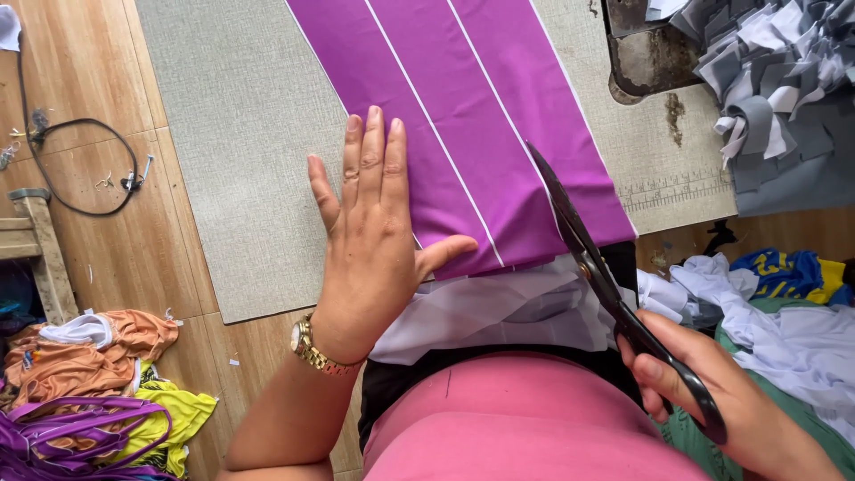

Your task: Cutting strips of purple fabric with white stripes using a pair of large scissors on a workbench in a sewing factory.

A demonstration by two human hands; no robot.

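A purple cloth with thin white stripes (481, 107) lies flat on a grey mat (249, 134). My left hand (372, 236) presses flat on the cloth's left edge, fingers spread, a gold watch on the wrist. My right hand (712, 392) grips the black handles of large scissors (592, 263). Their dark blades point up and away over the cloth's right part, near its lower right edge. White cloth (508, 307) hangs off the table edge below the purple piece.
A heap of grey and white cloth strips (775, 80) lies at the top right beside a sewing machine base (646, 49). Mixed clothes (775, 303) pile up on the right, orange, yellow and purple clothes (98, 392) at the lower left. A black cable (80, 169) lies on the wooden table.
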